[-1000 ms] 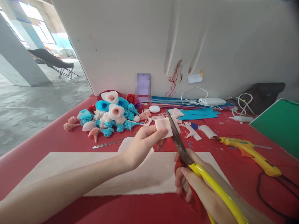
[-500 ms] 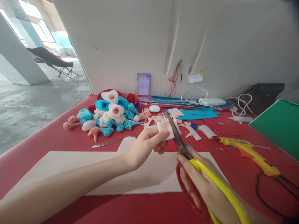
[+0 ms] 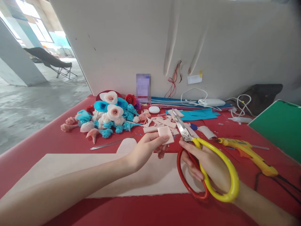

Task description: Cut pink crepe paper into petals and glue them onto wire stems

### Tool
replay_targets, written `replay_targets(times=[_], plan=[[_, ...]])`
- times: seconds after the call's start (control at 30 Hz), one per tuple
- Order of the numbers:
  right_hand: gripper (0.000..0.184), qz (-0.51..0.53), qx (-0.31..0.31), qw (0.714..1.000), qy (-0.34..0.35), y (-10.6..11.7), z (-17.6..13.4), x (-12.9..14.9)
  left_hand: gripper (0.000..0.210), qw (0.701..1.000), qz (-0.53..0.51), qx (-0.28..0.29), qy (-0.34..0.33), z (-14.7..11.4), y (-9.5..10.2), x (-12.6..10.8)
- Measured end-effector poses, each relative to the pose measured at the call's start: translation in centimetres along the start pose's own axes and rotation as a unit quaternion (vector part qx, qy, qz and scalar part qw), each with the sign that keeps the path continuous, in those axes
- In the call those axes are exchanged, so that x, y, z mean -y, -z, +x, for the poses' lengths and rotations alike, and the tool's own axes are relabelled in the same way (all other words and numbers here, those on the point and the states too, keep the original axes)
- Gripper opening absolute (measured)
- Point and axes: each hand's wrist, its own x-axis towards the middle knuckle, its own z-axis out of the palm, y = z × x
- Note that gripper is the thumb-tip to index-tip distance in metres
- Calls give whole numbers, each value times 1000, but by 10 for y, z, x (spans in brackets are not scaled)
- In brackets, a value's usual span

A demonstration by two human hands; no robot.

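Between thumb and fingers, my left hand [image 3: 150, 147] pinches a small, pale pink piece of crepe paper [image 3: 166, 133], folded or stacked. My right hand [image 3: 211, 161] grips scissors [image 3: 184, 128] with one red and one yellow handle. Their blades are together, pointing up and away, just right of the pink piece and apart from it. Under both hands lies a long pale paper sheet [image 3: 70, 169]. Pink paper scraps [image 3: 162, 121] are scattered beyond my left hand.
Handmade paper flowers [image 3: 108, 116] are heaped at the left on the red table [image 3: 150, 213]. Thin wires [image 3: 103, 145] lie before them. To the right are a yellow glue gun [image 3: 249, 153], a green board [image 3: 279, 128] and blue paper [image 3: 197, 114]. A white wall stands behind.
The scissors have moved away from the pink piece's edge and turned in my right hand, so their handles show broadside. My left hand still holds the piece in about the same place.
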Motion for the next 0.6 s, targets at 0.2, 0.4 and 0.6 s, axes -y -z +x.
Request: replay_targets(times=[0.2, 0.4, 0.6], plan=[[34, 46, -1, 997, 56, 9, 7, -1, 34, 993, 61, 90, 38, -7, -3, -1], [29, 73, 56, 993, 68, 10, 12, -2, 37, 975, 168, 135, 63, -9, -4, 0], [30, 85, 70, 992, 68, 12, 9, 2, 47, 981, 178, 82, -5, -26, -7, -20]])
